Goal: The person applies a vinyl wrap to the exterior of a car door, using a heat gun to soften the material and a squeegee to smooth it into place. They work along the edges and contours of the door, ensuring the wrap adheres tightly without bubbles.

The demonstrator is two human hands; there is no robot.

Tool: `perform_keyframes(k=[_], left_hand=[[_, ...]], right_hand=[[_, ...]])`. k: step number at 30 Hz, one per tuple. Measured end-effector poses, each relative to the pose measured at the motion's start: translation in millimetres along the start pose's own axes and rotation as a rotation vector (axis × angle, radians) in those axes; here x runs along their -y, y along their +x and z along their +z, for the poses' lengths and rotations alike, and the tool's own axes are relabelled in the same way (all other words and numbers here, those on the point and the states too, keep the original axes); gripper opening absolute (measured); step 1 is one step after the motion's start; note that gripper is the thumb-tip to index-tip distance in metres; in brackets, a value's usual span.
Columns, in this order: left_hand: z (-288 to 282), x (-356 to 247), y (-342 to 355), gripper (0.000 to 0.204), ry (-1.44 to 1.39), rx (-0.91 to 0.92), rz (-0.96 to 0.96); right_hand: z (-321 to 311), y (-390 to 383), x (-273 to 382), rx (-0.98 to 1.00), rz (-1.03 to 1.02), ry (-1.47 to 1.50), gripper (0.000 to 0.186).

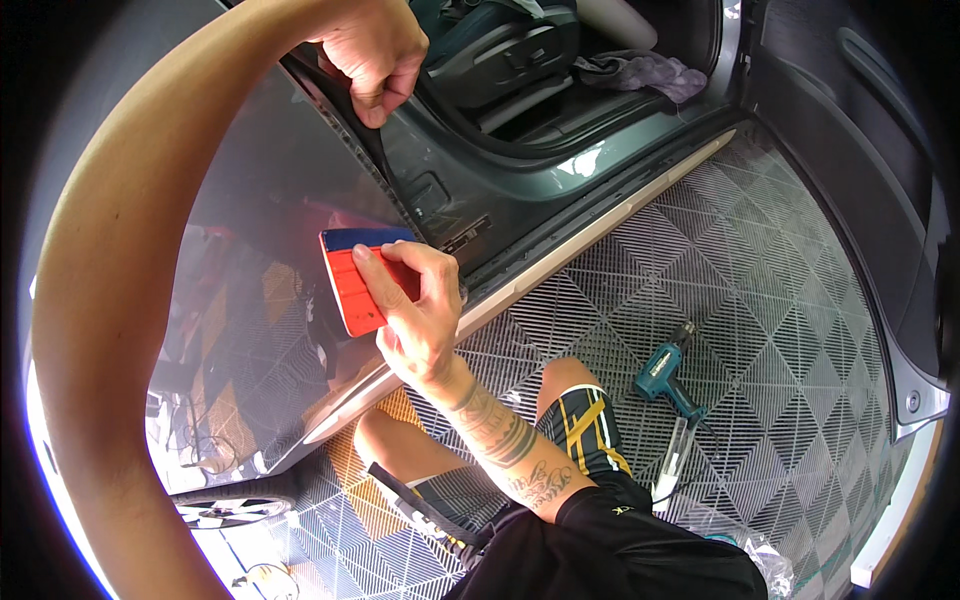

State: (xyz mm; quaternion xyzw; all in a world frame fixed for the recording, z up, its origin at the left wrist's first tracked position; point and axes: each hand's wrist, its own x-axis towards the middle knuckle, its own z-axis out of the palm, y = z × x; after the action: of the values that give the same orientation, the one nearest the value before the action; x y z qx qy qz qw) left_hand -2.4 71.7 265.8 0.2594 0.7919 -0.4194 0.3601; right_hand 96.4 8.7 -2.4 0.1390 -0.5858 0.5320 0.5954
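Note:
My left hand (372, 62) is pinched on a thin dark strip (376, 150) along the edge of the glossy grey car panel (240, 200), at the top. My right hand (425, 310) grips a red squeegee (348, 290) with a dark blue edge, held against the panel's lower part beside the seam. My tattooed right forearm comes up from the lower edge; my left arm arches along the left side.
An open door (830, 150) stands at the right. A seat (500, 55) and a crumpled grey cloth (650, 78) are inside. A teal heat gun (660, 368) lies on the tiled grate floor (780, 300) below the sill (600, 220). A wheel (235, 508) is at lower left.

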Motion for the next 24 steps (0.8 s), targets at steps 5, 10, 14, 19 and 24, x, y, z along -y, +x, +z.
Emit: perform_keyframes(k=[5, 10, 14, 19, 24], left_hand=[[2, 1, 1, 0.023, -0.002, -0.008, 0.024], [1, -5, -2, 0.022, 0.005, -0.016, 0.000], [3, 0, 0, 0.021, -0.003, -0.004, 0.017], [4, 4, 5, 0.020, 0.031, -0.063, 0.036], [10, 15, 19, 0.019, 0.065, -0.084, 0.058]], right_hand=[[5, 6, -8, -0.053, 0.016, 0.034, 0.051], [0, 19, -8, -0.069, 0.075, 0.089, 0.052], [-5, 28, -6, -0.024, 0.128, 0.096, 0.046], [-15, 44, -6, 0.067, 0.170, 0.069, 0.033], [-17, 52, -4, 0.077, 0.166, 0.101, 0.019]])
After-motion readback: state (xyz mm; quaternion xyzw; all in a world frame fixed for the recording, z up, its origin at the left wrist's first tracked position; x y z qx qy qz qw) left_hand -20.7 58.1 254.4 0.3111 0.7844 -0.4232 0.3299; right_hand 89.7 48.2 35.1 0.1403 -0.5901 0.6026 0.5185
